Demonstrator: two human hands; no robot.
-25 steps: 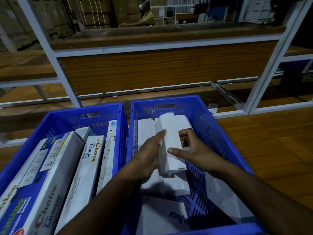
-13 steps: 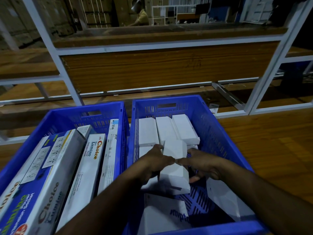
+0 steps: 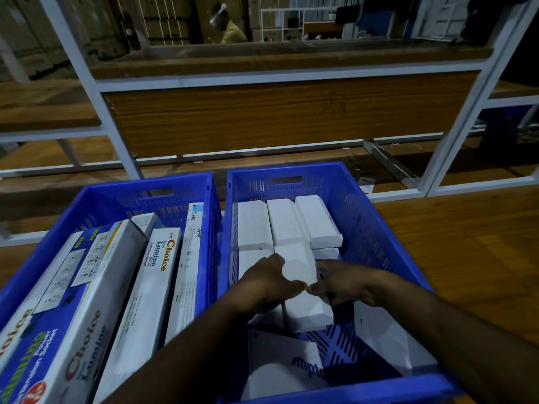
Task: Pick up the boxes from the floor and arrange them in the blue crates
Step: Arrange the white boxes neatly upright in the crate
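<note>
Inside the right blue crate [image 3: 376, 228], a person's two hands meet over a plain white box [image 3: 303, 287]. The left hand [image 3: 267, 284] curls its fingers round the box's left edge, and the right hand [image 3: 347, 284] curls round its right edge, thumbs nearly touching across the top. The box lies lengthwise in the crate's middle, just behind a row of three white boxes [image 3: 287, 223] set side by side against the far wall. Nearer the camera, a white packet printed with blue lettering [image 3: 288, 365] lies on the crate floor, and another white flat pack [image 3: 385, 339] leans against the right wall.

Just beside it to the left stands the left blue crate [image 3: 96, 196], packed with long cartons: a "Choice Lumino" extension socket box [image 3: 145, 293], a large blue and white one [image 3: 55, 330] with socket pictures, and a slim "Viva" box [image 3: 189, 263] against the right wall.

Both crates sit on a wood-grain floor [image 3: 466, 258]. Beyond them rises a white metal rack [image 3: 262, 80] with wooden shelves. Far behind, another person in a yellow top [image 3: 232, 33] is seen in dim light.
</note>
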